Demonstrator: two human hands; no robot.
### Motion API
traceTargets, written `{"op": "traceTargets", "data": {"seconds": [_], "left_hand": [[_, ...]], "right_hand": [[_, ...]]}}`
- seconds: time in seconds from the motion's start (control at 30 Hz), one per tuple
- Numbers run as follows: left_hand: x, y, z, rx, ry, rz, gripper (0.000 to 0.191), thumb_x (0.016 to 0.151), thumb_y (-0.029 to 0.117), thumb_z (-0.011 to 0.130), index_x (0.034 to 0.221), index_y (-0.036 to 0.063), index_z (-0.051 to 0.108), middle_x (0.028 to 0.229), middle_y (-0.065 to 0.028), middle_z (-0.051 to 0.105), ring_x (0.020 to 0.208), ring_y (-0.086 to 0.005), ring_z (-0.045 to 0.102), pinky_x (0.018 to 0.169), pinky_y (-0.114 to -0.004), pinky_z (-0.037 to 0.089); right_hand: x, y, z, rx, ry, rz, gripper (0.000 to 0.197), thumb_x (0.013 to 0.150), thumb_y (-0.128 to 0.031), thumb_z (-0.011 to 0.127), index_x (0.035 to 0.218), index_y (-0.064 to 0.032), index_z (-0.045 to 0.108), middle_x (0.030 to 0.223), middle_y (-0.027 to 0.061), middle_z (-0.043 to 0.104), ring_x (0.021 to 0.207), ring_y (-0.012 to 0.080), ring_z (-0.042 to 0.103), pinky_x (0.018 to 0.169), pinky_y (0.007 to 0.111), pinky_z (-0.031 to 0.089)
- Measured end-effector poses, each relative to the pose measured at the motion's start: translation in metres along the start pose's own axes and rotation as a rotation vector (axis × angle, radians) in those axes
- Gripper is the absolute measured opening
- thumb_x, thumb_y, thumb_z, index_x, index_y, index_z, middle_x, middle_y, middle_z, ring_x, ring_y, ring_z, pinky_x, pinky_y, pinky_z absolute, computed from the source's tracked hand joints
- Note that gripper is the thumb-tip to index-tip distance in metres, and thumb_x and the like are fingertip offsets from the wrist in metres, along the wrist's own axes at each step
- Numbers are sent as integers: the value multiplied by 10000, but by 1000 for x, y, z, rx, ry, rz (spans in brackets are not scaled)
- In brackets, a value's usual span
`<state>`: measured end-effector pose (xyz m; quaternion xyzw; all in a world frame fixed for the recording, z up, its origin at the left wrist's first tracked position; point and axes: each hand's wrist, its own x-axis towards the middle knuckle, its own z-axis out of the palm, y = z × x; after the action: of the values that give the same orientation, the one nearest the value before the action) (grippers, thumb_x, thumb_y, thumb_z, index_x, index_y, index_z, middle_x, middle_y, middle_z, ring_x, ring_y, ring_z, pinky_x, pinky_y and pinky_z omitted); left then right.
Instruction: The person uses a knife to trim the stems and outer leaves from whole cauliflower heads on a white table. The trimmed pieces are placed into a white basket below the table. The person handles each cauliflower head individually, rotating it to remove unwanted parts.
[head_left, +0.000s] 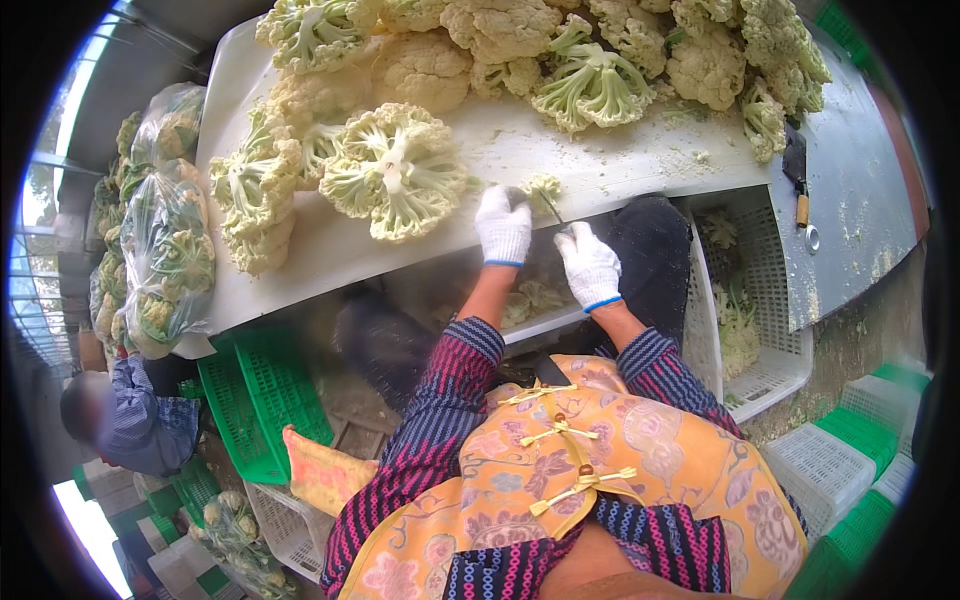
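Note:
My right hand (589, 266), in a white knit glove with a blue cuff, grips a small knife (553, 208). Its thin blade points up to a small cauliflower floret (541, 186) at the front edge of the white tabletop (637, 150). Beside the floret is my gloved left hand (504, 226), fingers curled; whether anything is inside them is hidden. A large cauliflower head (394, 171) lies stem side up just left of this hand. Further left rests another cut head (255, 180), tilted on its side.
Many cauliflower heads (495, 30) are piled at the back. A cleaver (796, 172) lies on the right-hand metal surface. White crates (765, 382) holding cauliflower pieces stand under the table edge. Bagged cauliflowers (169, 255), green crates (262, 397) and a person (142, 420) are at left.

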<state>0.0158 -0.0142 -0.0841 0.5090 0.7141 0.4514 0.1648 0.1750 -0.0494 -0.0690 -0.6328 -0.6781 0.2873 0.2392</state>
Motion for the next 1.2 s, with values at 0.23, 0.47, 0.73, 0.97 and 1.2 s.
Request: {"op": "traceTargets", "data": {"seconds": [0.23,0.47,0.73,0.97,1.2], "left_hand": [[-7,-5,-5,-12,-17,45,114,813,78,696,923,53,717,933,-164,706,874,-321,701,816,-405,554],[-34,26,-68,139,-439,53,182,781,176,749,942,92,767,956,-139,706,895,-319,689,845,-389,553],[77,6,-163,932,338,179,612,733,473,848,1190,92,706,1285,-166,652,1239,-350,559,1044,-477,456],[88,14,-170,977,-67,277,682,660,505,864,1137,58,670,1158,-193,653,1192,-376,567,1026,-486,443],[79,21,-132,667,2,564,529,692,367,815,1124,83,704,1233,-156,643,1211,-360,560,1037,-489,441]], "right_hand": [[7,5,4,424,-214,309,318,980,-371,611,1018,-59,663,858,189,705,715,338,679,647,456,527],[12,0,-20,741,-17,355,229,1037,-272,558,1084,-65,646,709,28,620,510,97,549,443,278,430],[-6,5,11,281,-391,142,413,980,-447,584,1141,-78,673,989,190,733,925,358,702,839,436,531],[2,-5,-4,355,-340,151,392,980,-416,583,1112,-60,683,916,173,727,832,326,702,785,426,533],[20,-21,-26,580,-146,246,236,1003,-296,599,1004,-68,658,735,76,672,623,188,644,584,359,506]]}}
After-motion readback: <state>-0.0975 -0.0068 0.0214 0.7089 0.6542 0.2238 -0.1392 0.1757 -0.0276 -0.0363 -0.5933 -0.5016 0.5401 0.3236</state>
